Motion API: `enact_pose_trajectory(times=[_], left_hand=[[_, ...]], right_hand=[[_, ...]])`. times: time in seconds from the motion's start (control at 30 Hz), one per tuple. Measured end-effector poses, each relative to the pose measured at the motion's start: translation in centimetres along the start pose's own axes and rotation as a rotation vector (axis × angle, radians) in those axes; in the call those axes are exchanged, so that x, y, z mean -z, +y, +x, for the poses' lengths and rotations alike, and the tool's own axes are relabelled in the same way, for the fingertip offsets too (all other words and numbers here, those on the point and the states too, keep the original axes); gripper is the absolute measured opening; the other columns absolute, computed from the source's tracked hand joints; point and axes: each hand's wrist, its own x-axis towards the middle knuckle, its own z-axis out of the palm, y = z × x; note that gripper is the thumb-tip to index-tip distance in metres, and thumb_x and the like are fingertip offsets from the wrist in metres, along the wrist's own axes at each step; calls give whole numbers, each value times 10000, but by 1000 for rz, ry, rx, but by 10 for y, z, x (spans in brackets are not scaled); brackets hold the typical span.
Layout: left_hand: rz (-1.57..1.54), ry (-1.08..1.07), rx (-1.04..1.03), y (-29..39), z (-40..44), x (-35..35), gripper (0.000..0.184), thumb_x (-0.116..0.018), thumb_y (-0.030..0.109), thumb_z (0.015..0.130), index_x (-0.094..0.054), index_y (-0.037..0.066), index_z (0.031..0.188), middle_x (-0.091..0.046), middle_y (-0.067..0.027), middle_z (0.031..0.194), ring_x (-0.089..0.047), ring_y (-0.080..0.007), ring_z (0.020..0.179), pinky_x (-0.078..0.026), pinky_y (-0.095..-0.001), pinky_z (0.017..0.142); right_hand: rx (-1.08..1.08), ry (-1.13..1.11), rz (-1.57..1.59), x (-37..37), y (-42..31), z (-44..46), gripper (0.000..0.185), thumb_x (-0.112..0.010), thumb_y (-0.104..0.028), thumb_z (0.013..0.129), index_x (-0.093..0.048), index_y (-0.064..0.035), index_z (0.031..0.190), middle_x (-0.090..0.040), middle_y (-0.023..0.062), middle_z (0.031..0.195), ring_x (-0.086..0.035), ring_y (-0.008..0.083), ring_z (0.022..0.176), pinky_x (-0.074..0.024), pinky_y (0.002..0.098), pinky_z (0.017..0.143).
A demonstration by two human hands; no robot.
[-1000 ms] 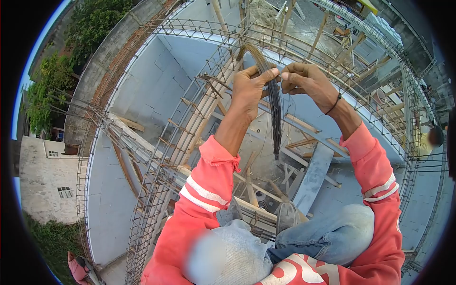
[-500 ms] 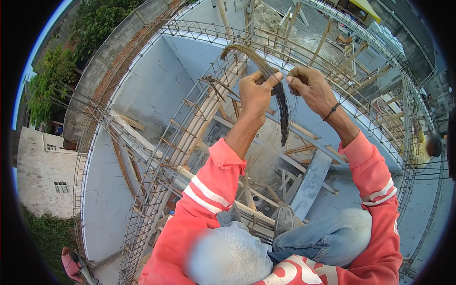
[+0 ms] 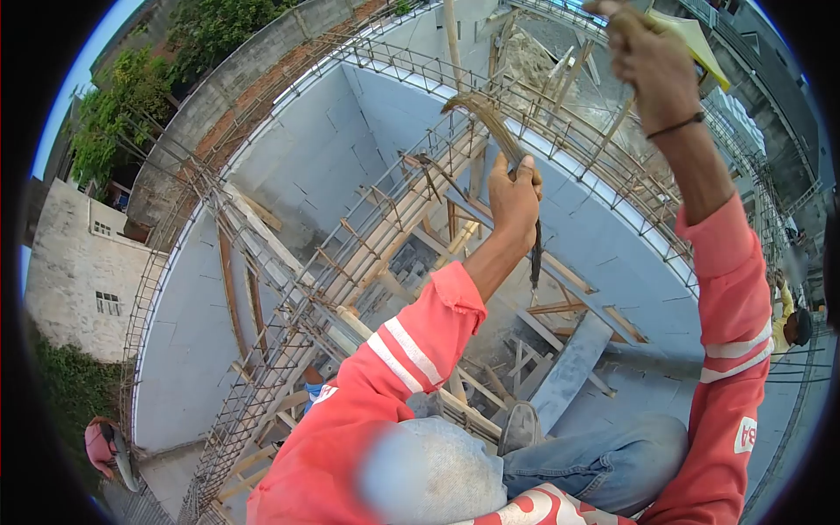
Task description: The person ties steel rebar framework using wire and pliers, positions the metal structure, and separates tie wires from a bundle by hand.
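My left hand [image 3: 514,203] is closed around the middle of a bundle of thin tie wire [image 3: 494,122]. The bundle's bent upper end curves to the left, and its dark lower end hangs below my fist. Raised at the upper right, my right hand [image 3: 654,70] is well apart from the bundle and somewhat blurred. Its fingers look curled together; whatever they pinch, if anything, cannot be made out. Beyond the left hand runs a rebar cage [image 3: 359,236] with square stirrups, beside wooden boards.
Below my bent legs is a drop with timber props and a grey plank [image 3: 573,367]. Pale walls [image 3: 604,206] topped with rebar curve around me. A person in yellow [image 3: 786,319] is at the right; another in pink [image 3: 103,446] is at lower left.
My right hand has moved up and right, away from the bundle. The left hand still holds the wire and sits slightly lower and further right in view. The view has shifted a little.
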Motion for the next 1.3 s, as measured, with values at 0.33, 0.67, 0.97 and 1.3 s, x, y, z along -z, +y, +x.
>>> enact_pose_trajectory(times=[0.33, 0.67, 0.97, 1.3], left_hand=[[-71, -15, -87, 34, 19, 32, 174, -474, 219, 1051, -529, 54, 1039, -457, 16, 683, -391, -82, 571, -357, -247, 565], [-353, -169, -108, 104, 36, 47, 276, -344, 227, 1076, -532, 29, 1039, -415, -2, 696, -369, -111, 609, -352, -301, 593], [413, -522, -261, 64, -13, 16, 312, -632, 274, 965, -717, 12, 1113, -632, -85, 1206, -538, -157, 1143, -401, -314, 994], [696, -795, -217, 36, -33, 0, 465, -519, 403, 1024, -682, -26, 1102, -661, -52, 849, -571, -127, 813, -456, -301, 753]], right_hand=[[376, 467, -24, 108, -122, 50, 243, -533, -100, 905, -646, 38, 1070, -363, -1, 615, -309, 130, 458, -221, 290, 388], [-249, 323, -721, 151, 33, -10, 327, -470, -252, 998, -763, -152, 1105, -406, -72, 636, -308, 40, 515, -225, 228, 467], [-90, -386, -483, 15, 90, -117, 320, -446, -225, 923, -707, -41, 902, -535, 137, 658, -582, 241, 695, -441, 403, 681], [-369, -303, -294, 17, 63, -188, 459, -586, -406, 941, -657, 3, 745, -415, 87, 594, -442, 170, 583, -373, 372, 571]])
